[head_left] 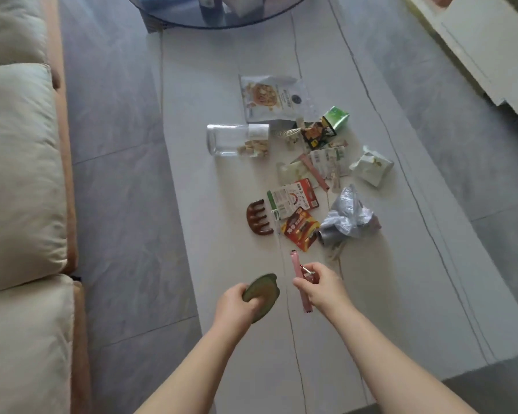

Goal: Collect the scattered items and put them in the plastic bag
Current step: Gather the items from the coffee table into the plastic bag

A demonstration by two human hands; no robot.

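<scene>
Collection underway: left hand [237, 303] grips a green pad [262, 289], right hand [320, 286] pinches a pink stick [298, 271] and perhaps a clip, next bound for the crumpled plastic bag [346, 218] at one o'clock.

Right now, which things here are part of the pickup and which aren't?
Job: grey plastic bag, clear jar, brown claw piece, snack packets, green disc in left hand, pink stick in right hand.
Not: sofa, glass table.
</scene>
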